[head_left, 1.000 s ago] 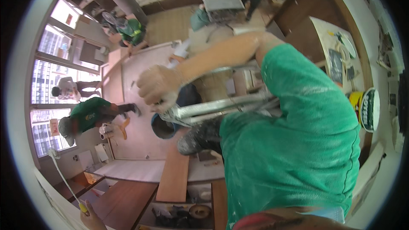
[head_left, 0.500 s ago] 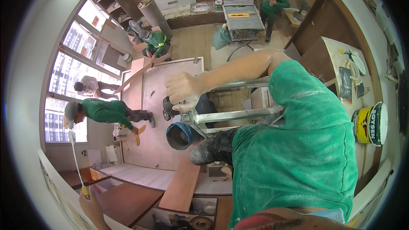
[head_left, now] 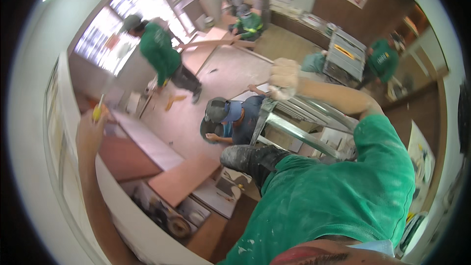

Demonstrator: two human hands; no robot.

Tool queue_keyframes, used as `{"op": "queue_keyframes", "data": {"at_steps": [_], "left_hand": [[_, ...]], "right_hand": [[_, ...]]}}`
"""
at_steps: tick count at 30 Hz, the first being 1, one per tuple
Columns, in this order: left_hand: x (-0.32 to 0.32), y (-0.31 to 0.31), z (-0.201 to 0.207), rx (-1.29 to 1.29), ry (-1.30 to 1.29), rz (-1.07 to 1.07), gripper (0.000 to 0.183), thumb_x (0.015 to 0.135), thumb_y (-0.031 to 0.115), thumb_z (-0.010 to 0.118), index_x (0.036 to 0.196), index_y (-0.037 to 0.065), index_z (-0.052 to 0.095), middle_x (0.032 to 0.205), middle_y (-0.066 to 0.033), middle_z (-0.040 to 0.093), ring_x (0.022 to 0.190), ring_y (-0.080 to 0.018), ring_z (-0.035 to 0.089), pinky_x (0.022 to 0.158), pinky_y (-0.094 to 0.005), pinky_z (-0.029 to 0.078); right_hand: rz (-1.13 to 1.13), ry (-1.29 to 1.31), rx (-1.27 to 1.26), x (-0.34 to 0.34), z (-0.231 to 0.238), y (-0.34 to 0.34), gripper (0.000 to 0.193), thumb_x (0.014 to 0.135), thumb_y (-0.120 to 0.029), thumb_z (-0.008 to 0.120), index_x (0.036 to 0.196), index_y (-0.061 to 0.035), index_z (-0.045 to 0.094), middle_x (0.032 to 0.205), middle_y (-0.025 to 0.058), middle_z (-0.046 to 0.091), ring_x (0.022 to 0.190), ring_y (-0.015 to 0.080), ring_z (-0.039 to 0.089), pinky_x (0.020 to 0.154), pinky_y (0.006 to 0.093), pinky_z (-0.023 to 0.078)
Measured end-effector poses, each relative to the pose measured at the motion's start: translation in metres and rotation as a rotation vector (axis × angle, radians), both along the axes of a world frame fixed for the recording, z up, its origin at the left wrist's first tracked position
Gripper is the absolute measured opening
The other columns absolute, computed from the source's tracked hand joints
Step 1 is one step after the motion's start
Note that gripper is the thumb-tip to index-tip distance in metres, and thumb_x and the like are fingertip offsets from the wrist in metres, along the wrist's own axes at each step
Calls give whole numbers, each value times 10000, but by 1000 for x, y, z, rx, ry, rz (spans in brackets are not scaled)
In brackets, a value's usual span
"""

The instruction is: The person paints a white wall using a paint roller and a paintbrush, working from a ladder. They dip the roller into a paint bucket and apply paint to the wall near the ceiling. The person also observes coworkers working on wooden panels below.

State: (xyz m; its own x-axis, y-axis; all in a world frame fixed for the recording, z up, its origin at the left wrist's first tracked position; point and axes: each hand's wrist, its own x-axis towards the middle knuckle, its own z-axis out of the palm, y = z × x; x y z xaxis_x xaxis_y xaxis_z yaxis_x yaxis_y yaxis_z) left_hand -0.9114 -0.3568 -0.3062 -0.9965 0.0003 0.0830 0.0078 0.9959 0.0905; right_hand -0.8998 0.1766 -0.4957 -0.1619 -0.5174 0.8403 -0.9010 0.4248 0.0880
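Raised at the far left, my left hand (head_left: 88, 130) is closed round the yellow handle of a small paint roller (head_left: 96, 113). Its thin shaft points up and away, and its white head is smeared by motion in front of the window. My right hand (head_left: 284, 79), coated in white dust, is closed over the top of a metal stepladder (head_left: 300, 135). My bent leg in dark, dusty trousers (head_left: 250, 159) is beside the ladder. Just below the ladder top, a person in a cap (head_left: 223, 110) has an arm by a blue bucket (head_left: 226, 129).
A person in green (head_left: 159, 51) stands near the windows, another (head_left: 249, 24) crouches with a long board (head_left: 206, 44). At the far right, someone (head_left: 382, 61) is beside a table saw (head_left: 345, 56). Wooden panels (head_left: 184, 179) and a low wall (head_left: 142, 206) lie below me.
My view has turned, shifting the room. The capped person now shows clearly beside the ladder at the blue bucket. My left arm shows more, still with the roller; my right hand stays on the ladder.
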Motion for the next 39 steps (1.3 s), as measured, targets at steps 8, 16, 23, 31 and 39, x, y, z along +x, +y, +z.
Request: {"op": "queue_keyframes", "data": {"at_steps": [8, 16, 23, 31, 39], "left_hand": [[20, -18, 7, -5, 53, 1, 432, 925, 424, 634, 959, -6, 658, 839, -198, 653, 828, -361, 651, 742, -456, 475], [22, -1, 11, -34, 3, 65, 449, 913, 429, 631, 945, -18, 650, 823, -184, 650, 796, -336, 648, 741, -452, 472], [20, -11, 8, 52, -55, -74, 424, 905, 385, 659, 886, -37, 616, 745, -181, 603, 736, -318, 609, 707, -429, 454], [26, -3, 0, -67, -211, -118, 390, 889, 346, 696, 860, -30, 599, 740, -168, 562, 690, -313, 552, 667, -433, 426], [10, -7, -7, -47, -189, -231, 366, 884, 343, 696, 922, -18, 649, 826, -219, 621, 793, -397, 594, 702, -479, 445]], "right_hand": [[23, -45, -5, -4, 3, -18, 159, 686, -180, 673, 621, -95, 556, 585, 55, 407, 507, 254, 416, 484, 400, 314], [28, -43, -29, -3, 0, -16, 204, 775, -203, 652, 628, -93, 563, 595, 58, 438, 513, 248, 419, 482, 392, 307], [50, -20, -31, -5, -1, -16, 279, 851, -233, 621, 622, -94, 544, 580, 58, 444, 490, 246, 411, 472, 401, 286], [35, -34, -19, -6, -3, -14, 258, 840, -238, 633, 629, -105, 569, 600, 51, 487, 515, 250, 467, 484, 393, 332], [44, -5, -50, -5, -9, -4, 289, 820, -226, 624, 577, -115, 514, 564, 45, 407, 474, 251, 421, 453, 411, 315]]}}
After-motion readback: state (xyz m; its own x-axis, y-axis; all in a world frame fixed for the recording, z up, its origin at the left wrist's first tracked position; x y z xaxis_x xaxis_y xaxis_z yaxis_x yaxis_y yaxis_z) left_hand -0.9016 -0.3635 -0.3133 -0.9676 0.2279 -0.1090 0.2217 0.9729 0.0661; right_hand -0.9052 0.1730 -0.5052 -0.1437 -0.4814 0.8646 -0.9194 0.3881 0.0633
